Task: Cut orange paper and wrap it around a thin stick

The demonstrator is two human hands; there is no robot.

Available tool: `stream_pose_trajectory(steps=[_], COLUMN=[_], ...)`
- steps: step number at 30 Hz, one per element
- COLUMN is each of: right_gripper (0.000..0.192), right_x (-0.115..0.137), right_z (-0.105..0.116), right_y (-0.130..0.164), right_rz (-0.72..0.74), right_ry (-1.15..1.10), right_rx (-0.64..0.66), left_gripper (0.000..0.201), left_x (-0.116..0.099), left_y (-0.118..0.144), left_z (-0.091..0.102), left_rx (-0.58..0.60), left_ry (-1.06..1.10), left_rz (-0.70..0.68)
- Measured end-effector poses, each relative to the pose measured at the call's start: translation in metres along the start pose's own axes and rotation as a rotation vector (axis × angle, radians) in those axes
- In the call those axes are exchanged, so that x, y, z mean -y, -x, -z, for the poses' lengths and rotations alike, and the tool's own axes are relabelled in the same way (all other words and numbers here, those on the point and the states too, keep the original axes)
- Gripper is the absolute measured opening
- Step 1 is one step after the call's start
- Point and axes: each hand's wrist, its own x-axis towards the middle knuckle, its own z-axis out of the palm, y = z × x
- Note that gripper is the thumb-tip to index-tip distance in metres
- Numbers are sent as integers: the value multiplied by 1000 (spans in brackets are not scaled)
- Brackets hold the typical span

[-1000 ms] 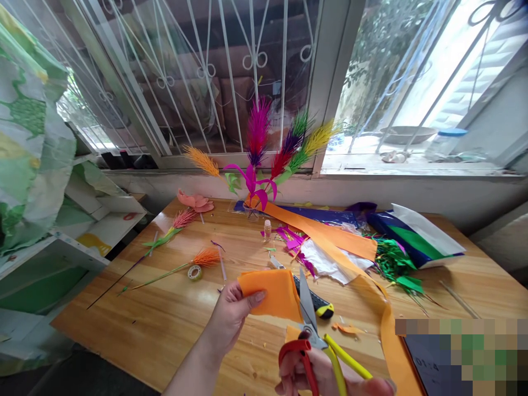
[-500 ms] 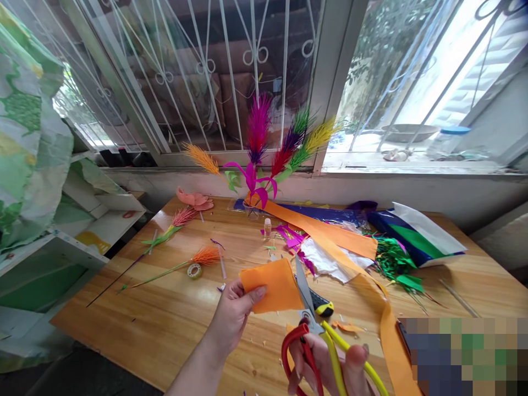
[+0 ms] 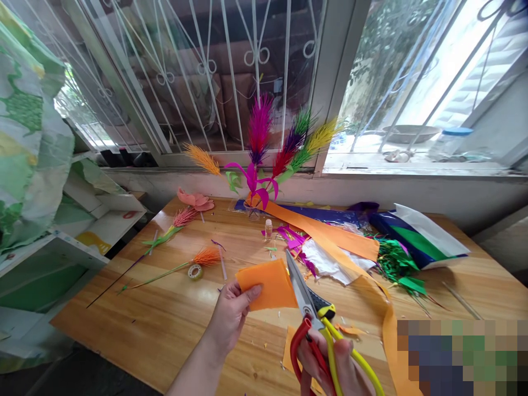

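Note:
My left hand pinches the left side of a folded piece of orange paper between thumb and fingers, held above the table. My right hand grips a pair of scissors with one red and one yellow handle. Their blades look closed and point up and away, just beside the paper's right edge. Beneath the scissors lies a black and yellow utility knife, partly covered by them. Another flat orange piece rests on the table, half hidden behind the right hand.
Crepe-like stalks stand in a small glass by the window. A small bottle, a tape roll and an orange flower stem lie about. A long orange strip crosses to the right, past green tinsel.
The scissor blades have come together. The orange paper has moved slightly left, and the right edge of it is now apart from the blades.

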Motion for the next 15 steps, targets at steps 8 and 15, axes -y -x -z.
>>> stream_pose_trajectory(steps=[8,15], right_gripper=[48,40], right_x=[8,2], right_z=[12,4], right_y=[-15,-21], right_rz=[124,93], right_ry=[-39,-70], right_rx=[-189,-193], left_gripper=[24,24], left_x=[-3,-3], left_y=[0,1], left_z=[13,20], left_rx=[-56,41], left_ry=[354,516], left_rz=[302,420])
